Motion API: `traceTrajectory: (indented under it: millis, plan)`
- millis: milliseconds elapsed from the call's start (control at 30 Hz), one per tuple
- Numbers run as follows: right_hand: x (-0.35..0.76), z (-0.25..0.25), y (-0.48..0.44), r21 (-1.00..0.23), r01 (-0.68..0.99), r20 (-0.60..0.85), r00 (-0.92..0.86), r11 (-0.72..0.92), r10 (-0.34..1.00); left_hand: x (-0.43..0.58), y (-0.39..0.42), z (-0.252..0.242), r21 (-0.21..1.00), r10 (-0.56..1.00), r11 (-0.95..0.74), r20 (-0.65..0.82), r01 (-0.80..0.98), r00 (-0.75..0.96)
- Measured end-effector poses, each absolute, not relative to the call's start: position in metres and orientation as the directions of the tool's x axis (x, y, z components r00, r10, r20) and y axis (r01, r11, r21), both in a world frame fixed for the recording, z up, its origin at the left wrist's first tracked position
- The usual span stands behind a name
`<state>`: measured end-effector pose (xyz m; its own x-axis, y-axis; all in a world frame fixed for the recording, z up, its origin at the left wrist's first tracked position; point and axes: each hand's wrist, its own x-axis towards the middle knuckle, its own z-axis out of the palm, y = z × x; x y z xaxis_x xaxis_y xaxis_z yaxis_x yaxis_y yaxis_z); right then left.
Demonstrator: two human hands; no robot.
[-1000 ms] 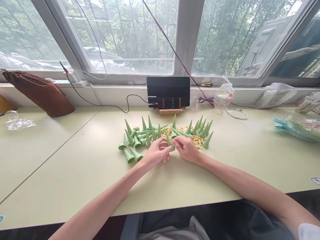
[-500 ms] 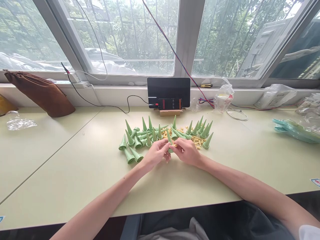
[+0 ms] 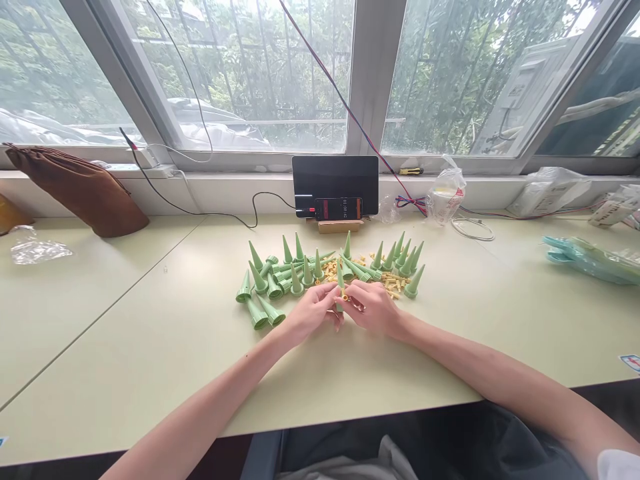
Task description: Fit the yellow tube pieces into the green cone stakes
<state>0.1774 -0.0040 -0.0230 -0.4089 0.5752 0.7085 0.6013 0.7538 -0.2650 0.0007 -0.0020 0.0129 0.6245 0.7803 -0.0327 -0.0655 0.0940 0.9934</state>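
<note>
Both hands meet at the table's middle, just in front of a heap of green plastic cones [image 3: 280, 277]. My left hand [image 3: 311, 312] pinches the base of one green cone [image 3: 341, 279], which stands point up between the two hands. My right hand [image 3: 373, 307] has its fingers closed on a small yellow piece [image 3: 346, 297] pressed against that cone's base. Several small yellow pieces [image 3: 387, 280] lie scattered among the cones behind my right hand.
A dark tablet [image 3: 335, 181] with a phone [image 3: 339, 208] on a wooden stand leans at the window sill. A brown pouch [image 3: 83, 193] lies far left, a crumpled clear bag [image 3: 33, 248] beside it. A plastic-wrapped cup [image 3: 447, 190] and teal bagged parts [image 3: 590, 259] are on the right.
The held cone has turned from tilted to nearly upright, and my right hand has brought a yellow piece up to its base. Both hands have stayed in place.
</note>
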Motion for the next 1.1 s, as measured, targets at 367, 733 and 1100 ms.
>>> traceTrajectory:
  millis: [367,733,1100]
  plan:
    - [0.1783,-0.0177,-0.0026,-0.517,0.54,0.644,-0.266,0.664,0.718,-0.0009,0.0024,0.0129,0.999,0.92,-0.001,-0.017,0.046,0.392]
    - [0.1782,-0.0167,-0.001,-0.592,0.526,0.583,-0.243,0.611,0.775,-0.001,0.0005,0.012,0.984,0.941,-0.103,0.05,0.143,0.335]
    - [0.1782,-0.016,0.0005,-0.654,0.467,0.541,-0.26,0.595,0.8,-0.002,-0.0001,0.0068,0.938,0.888,-0.282,0.175,0.203,0.425]
